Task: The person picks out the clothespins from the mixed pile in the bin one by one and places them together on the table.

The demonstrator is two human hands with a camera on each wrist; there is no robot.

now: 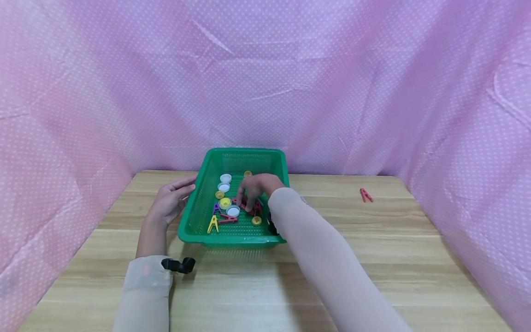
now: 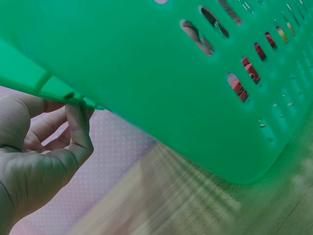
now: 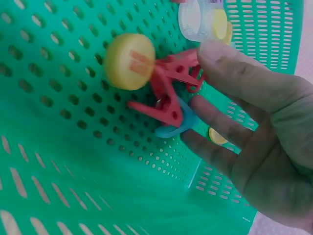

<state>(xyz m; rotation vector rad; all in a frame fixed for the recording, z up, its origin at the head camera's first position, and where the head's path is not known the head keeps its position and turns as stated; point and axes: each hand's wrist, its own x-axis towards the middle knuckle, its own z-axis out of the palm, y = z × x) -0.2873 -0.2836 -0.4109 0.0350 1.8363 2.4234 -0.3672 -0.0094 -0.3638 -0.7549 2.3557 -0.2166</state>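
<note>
The thumb and fingers of the right hand [image 3: 274, 142] are bent down and look apart, right by a red peg [image 3: 168, 110] and a blue peg [image 3: 168, 131]. The thumb hides part of the red heap, so nobody can tell if the fingertips pinch anything. They point down, maybe because the small things lie low on the floor of the green basket [image 1: 236, 240]. A yellow cap [image 3: 117, 63] sits just beside the red peg.

The left hand [image 1: 170, 200] has its fingers bent at the long side of the basket, and their tips nip its rim. This is likely so the basket does not slip about while the other hand is inside.

Around the right hand, more bits lie in the basket: a white lid [image 1: 233, 211], a yellow lid [image 1: 225, 204], a purple peg [image 1: 216, 209] and a yellow peg [image 1: 213, 224]. They lie loose and mixed, and the high walls probably stop them from rolling away.

Outside, a lone red peg [image 1: 366, 195] lies on the wooden table [image 1: 373, 258], well apart from the basket, over on the right. Pink cloth [image 1: 265, 69] with white dots hangs all around, perhaps to hide the room behind
</note>
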